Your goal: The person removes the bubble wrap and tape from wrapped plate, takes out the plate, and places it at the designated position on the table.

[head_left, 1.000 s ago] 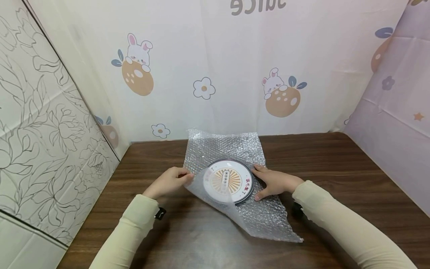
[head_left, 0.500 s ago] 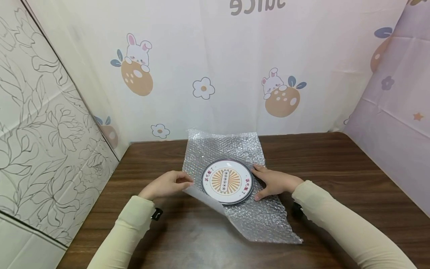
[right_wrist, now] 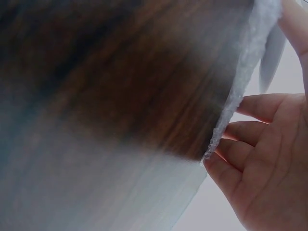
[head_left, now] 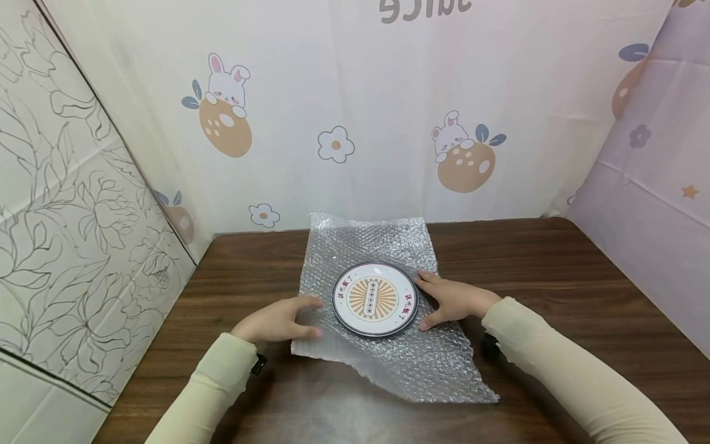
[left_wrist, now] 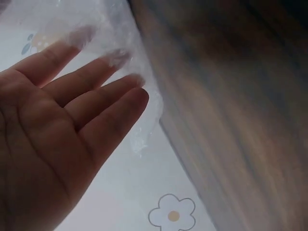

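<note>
A round white plate (head_left: 375, 300) with a dark rim, an orange sunburst print and red characters lies face up on a sheet of bubble wrap (head_left: 370, 240). My left hand (head_left: 280, 319) lies at the sheet's left edge, thumb and fingers spread apart and pointing at the plate. In the left wrist view the fingertips of the left hand (left_wrist: 72, 106) touch the clear wrap. At the plate's right side my right hand (head_left: 457, 299) rests on the wrap, its fingers spread close to the rim. The right wrist view has the right hand (right_wrist: 269, 154) beside the wrap's edge (right_wrist: 231, 98).
The wrap lies on a dark wooden table (head_left: 532, 271). Behind it hangs a pale cloth (head_left: 377, 80) printed with rabbits and flowers. A white panel with flower outlines (head_left: 83, 203) stands along the left.
The wrap's near left corner, folded over the plate a second ago, now lies flat, so the whole plate shows. My left hand has let go and spread its fingers. The right hand stays put.
</note>
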Motion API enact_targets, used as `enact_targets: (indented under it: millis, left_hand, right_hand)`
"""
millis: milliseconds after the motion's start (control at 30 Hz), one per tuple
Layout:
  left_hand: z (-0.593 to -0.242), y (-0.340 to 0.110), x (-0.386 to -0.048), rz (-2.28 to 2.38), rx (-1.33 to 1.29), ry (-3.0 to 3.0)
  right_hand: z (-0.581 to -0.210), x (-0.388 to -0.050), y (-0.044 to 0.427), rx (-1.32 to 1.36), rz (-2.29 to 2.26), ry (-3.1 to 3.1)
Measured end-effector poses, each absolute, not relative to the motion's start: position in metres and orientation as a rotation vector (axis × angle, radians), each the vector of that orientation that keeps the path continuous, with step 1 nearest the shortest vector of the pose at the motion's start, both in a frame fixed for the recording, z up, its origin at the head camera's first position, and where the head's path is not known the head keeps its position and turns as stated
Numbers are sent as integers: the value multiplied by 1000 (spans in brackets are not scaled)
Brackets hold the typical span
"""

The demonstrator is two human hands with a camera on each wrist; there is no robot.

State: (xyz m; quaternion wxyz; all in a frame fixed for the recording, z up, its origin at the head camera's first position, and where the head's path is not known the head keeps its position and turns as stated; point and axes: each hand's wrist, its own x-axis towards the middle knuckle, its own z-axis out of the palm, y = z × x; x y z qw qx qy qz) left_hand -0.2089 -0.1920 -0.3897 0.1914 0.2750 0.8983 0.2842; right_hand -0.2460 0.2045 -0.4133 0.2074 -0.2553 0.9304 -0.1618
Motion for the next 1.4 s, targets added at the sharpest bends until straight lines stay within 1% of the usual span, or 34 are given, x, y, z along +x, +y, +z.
enact_targets:
  millis: [300, 700, 933, 1400]
  left_hand:
    - [-400, -177, -197, 667, 752, 2569]
    - [-406, -158, -190, 325, 739, 2660]
    - [-408, -154, -189, 328, 685, 2649]
    - [-406, -158, -193, 435, 674, 2671]
  right_hand:
    - [-414, -246, 205, -712, -444, 2591]
    - [-413, -245, 204, -712, -452, 2590]
    - [-412, -244, 204, -709, -451, 2593]
    - [-411, -244, 203, -706, -469, 2584]
